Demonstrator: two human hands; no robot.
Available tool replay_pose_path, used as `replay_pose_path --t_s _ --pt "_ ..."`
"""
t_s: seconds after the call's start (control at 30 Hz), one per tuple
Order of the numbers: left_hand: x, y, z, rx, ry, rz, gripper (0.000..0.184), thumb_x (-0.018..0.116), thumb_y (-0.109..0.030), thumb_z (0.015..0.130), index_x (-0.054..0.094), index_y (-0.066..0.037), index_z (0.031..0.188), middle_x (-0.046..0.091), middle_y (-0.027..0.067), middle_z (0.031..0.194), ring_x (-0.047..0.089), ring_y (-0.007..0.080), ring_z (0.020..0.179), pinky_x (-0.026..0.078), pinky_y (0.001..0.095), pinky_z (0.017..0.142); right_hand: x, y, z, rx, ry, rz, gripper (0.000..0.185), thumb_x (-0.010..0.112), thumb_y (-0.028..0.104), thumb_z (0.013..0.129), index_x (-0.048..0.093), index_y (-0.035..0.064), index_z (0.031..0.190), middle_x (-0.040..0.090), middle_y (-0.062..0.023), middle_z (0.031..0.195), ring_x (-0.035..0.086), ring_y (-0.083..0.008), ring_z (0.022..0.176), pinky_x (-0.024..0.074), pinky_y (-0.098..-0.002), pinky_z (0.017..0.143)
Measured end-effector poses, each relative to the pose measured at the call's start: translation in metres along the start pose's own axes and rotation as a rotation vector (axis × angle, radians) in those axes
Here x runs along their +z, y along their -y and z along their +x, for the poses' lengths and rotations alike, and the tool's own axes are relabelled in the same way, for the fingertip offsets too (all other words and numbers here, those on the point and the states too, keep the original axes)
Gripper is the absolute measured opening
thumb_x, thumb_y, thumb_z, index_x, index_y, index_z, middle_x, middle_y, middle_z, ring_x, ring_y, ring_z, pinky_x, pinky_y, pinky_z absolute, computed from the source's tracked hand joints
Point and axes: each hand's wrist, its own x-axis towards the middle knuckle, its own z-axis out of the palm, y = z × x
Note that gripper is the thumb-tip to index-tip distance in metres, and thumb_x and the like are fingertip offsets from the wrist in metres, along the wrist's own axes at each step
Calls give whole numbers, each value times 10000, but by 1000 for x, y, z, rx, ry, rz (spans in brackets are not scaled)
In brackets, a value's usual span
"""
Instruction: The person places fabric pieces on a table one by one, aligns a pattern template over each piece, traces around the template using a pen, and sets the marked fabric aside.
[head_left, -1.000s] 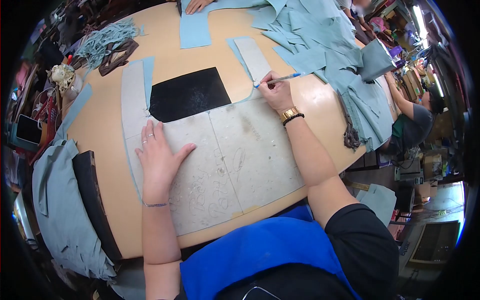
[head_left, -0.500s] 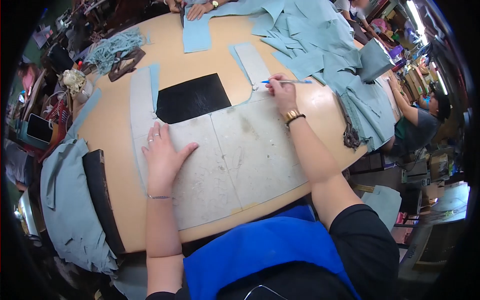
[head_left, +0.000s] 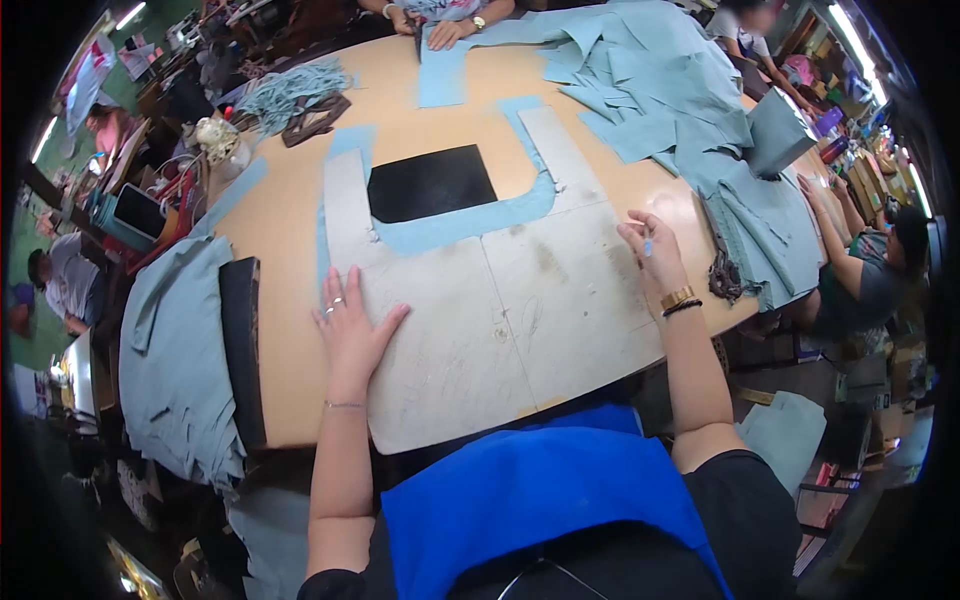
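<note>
A pale grey U-shaped template (head_left: 450, 350) with faint writing lies at the table's near edge, over light-blue material (head_left: 440, 230) that shows along its inner curve and upper arms. My left hand (head_left: 352, 322) rests flat on the template's left side, fingers spread. Off the template's right edge is my right hand (head_left: 655, 250), its fingers curled round a pen (head_left: 647, 246) whose blue end shows. Inside the U sits a black panel (head_left: 430, 184).
Blue strips (head_left: 290, 92) and a dark strap (head_left: 316, 120) lie at the back left of the table (head_left: 285, 215). Blue sheets (head_left: 650, 90) cover the right. A co-worker's hands (head_left: 445, 34) are at the far edge. More material (head_left: 180, 350) hangs at the left.
The template has slid toward me, uncovering a blue band along its inner curve. My right hand has moved right and nearer, off the template, with the pen. The view has shifted too.
</note>
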Motion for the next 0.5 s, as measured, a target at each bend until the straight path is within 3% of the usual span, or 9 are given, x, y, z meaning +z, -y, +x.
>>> replay_pose_path --t_s 0.07,0.2,0.27,0.3,0.33,0.43,0.5 --pt "0 -2 1 -18 -12 -11 976 638 -636 780 255 -83 1488 197 206 1552 171 345 1450 138 643 1112 -9 15 -1 59 57 -30 425 733 146 846 570 -18 1203 638 -25 904 594 -93 811 482 -222 743" --pt "7 8 4 -56 -52 -132 935 541 -659 838 227 -80 1501 217 206 1549 180 322 1452 128 620 1125 -19 33 -21 -170 237 -66 369 728 174 851 604 -32 1131 647 -56 963 594 -112 862 479 -254 778" --pt "16 17 8 -73 -71 -225 915 490 -668 862 222 -73 1503 229 209 1545 187 316 1452 124 610 1131 -38 31 -16 -511 89 -328 374 707 209 866 592 -43 1118 636 -82 991 583 -146 940 458 -284 853" --pt "18 20 10 -84 -72 -254 910 467 -672 871 220 -66 1502 236 211 1542 191 317 1451 122 606 1133 -44 50 -32 -517 -18 -346 367 678 237 886 586 -44 1103 622 -103 1024 559 -169 997 430 -299 902" --pt "21 23 11 -96 -74 -282 905 444 -676 879 218 -59 1502 242 213 1539 195 317 1449 120 602 1135 -62 54 -29 -530 14 -305 347 664 250 898 596 -22 1102 616 -82 1043 554 -164 991 429 -300 901" --pt "27 30 14 -67 -39 -174 897 435 -671 887 220 -51 1499 234 192 1549 187 301 1453 115 619 1125 -111 43 -11 -425 -228 73 360 664 264 904 585 7 1144 611 -57 1080 545 -155 1016 435 -304 900" --pt "18 17 6 -189 -98 -10 871 439 -655 894 248 -51 1491 228 167 1557 178 291 1456 113 637 1115 -151 25 11 -405 -420 295 399 675 253 900 552 2 1185 606 -61 1115 540 -163 1048 439 -312 919"
